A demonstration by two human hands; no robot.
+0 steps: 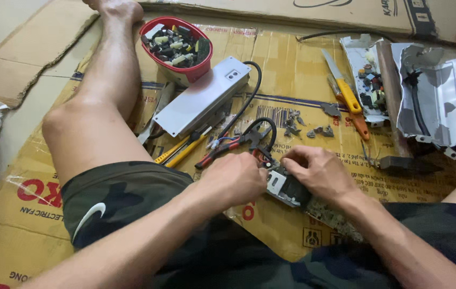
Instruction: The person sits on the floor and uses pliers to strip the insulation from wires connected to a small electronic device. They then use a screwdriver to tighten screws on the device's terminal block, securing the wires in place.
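Flattened cardboard (pixel 292 69) on floor, under everything. One grey metal housing (pixel 202 98) beyond left hand (pixel 233 179); two opened housings (pixel 435 96) far beyond right hand (pixel 319 172). One red bowl (pixel 177 70) past left hand, full of small electronic parts. One circuit board (pixel 287 188), dark, white block on it, between hands: both hands clamped on it, close together. Red-handled pliers (pixel 218 152) just beyond left hand.

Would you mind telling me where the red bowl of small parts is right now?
In the head view, the red bowl sits upper left of centre on the cardboard, beside the person's left leg and touching the long grey metal box.
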